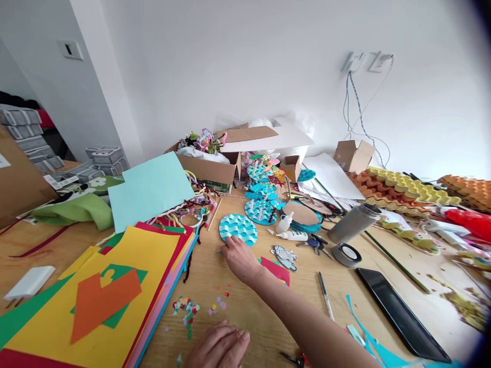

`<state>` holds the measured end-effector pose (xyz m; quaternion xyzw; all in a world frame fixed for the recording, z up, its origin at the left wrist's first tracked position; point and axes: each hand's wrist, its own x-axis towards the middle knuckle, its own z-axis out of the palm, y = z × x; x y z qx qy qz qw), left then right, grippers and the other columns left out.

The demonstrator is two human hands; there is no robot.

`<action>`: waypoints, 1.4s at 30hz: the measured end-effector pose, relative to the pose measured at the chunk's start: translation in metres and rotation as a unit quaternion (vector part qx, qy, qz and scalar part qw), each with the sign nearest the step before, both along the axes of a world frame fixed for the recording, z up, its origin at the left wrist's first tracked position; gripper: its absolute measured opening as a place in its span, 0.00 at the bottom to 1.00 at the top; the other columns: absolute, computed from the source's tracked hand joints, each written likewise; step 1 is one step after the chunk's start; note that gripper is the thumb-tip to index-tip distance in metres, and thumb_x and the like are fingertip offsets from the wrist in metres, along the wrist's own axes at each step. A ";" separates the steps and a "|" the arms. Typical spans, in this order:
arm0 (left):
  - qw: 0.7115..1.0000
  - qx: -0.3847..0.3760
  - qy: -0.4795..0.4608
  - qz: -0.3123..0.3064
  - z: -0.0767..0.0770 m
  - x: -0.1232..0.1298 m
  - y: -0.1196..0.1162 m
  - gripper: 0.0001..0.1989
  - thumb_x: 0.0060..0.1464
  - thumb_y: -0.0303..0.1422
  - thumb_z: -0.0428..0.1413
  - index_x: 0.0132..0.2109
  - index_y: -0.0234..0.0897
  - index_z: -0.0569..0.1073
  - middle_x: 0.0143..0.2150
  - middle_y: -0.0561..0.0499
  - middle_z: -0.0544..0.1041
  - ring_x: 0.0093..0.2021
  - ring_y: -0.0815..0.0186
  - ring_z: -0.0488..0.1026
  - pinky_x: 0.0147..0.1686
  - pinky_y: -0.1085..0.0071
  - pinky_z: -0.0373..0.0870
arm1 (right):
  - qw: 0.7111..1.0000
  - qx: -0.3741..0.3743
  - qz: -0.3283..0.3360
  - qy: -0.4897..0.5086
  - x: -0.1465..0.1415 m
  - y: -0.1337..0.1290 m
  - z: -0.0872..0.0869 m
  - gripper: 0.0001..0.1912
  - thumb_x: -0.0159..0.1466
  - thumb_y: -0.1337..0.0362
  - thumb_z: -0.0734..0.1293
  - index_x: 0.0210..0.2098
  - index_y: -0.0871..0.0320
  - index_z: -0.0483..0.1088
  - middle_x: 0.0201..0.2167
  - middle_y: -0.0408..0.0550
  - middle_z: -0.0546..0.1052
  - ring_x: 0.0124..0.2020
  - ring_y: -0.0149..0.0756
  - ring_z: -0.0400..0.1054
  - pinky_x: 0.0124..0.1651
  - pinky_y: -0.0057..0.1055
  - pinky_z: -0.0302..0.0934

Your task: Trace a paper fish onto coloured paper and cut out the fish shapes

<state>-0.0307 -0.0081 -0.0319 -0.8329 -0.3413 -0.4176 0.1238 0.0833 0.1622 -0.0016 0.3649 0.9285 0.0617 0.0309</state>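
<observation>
My right hand (240, 256) reaches across the middle of the table, its fingertips at the lower edge of a round blue disc with wavy paper stripes (238, 228). Its fingers are bent together, and whether something small is between them cannot be made out. Near the bottom edge, my left hand (218, 346) rests low over the wood with its fingers close together; its fingertips seem to hold nothing visible. Small coloured paper dots (187, 309) lie between the two hands. Right of the disc are a white glue bottle (294, 236) and a paper fish cutout (284, 256).
Stacked coloured paper (153, 255) covers the left side. Decorated blue discs (261, 210) stand behind. To the right are a grey cylinder (355, 223), a tape roll (347, 254), a pen (326, 296), a black phone (401, 312) and egg trays (410, 186). Scissors (293, 359) lie at the bottom edge.
</observation>
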 end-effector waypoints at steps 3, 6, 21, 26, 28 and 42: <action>1.000 0.002 -0.001 0.003 0.002 0.001 0.001 0.15 0.61 0.24 0.43 0.46 0.31 0.73 0.36 0.50 0.81 0.40 0.72 0.78 0.52 0.77 0.69 | 1.000 -0.002 0.020 -0.006 -0.004 0.001 0.002 0.12 0.65 0.72 0.59 0.37 0.65 0.74 0.38 0.59 0.73 0.43 0.46 0.65 0.41 0.37 0.60; 1.000 0.009 -0.004 0.006 0.006 0.002 0.002 0.15 0.59 0.22 0.43 0.45 0.31 0.73 0.35 0.51 0.81 0.39 0.73 0.78 0.50 0.79 0.69 | 1.000 -0.003 0.028 -0.009 -0.008 0.003 0.007 0.12 0.65 0.73 0.58 0.37 0.66 0.74 0.37 0.60 0.74 0.43 0.47 0.66 0.41 0.38 0.60; 0.999 -0.007 -0.047 -0.023 -0.017 0.001 -0.004 0.17 0.61 0.24 0.44 0.53 0.30 0.71 0.40 0.47 0.80 0.44 0.68 0.76 0.49 0.76 0.71 | 0.999 -0.038 0.007 -0.025 -0.023 0.007 0.012 0.13 0.63 0.72 0.59 0.44 0.71 0.72 0.42 0.63 0.75 0.44 0.48 0.68 0.41 0.37 0.62; 0.998 -0.036 -0.044 -0.026 -0.022 0.001 -0.006 0.18 0.61 0.25 0.44 0.55 0.31 0.70 0.42 0.46 0.80 0.45 0.67 0.76 0.47 0.76 0.72 | 1.000 -0.027 -0.001 -0.012 -0.023 0.001 0.013 0.14 0.64 0.72 0.57 0.44 0.72 0.70 0.41 0.64 0.74 0.45 0.48 0.66 0.40 0.38 0.61; 0.998 -0.040 -0.040 -0.022 -0.020 0.000 -0.006 0.19 0.61 0.26 0.44 0.57 0.32 0.69 0.42 0.47 0.80 0.45 0.67 0.76 0.46 0.76 0.73 | 1.000 -0.021 -0.007 -0.002 -0.017 -0.003 0.020 0.14 0.64 0.73 0.57 0.44 0.70 0.70 0.41 0.62 0.74 0.44 0.46 0.66 0.42 0.38 0.60; 0.997 -0.075 -0.007 -0.021 0.009 -0.002 -0.008 0.16 0.60 0.24 0.46 0.53 0.33 0.70 0.43 0.49 0.80 0.44 0.71 0.77 0.50 0.79 0.70 | 0.938 -0.108 -0.330 -0.002 0.268 -0.147 0.028 0.11 0.63 0.72 0.57 0.28 0.56 0.68 0.30 0.56 0.72 0.32 0.43 0.65 0.39 0.38 0.58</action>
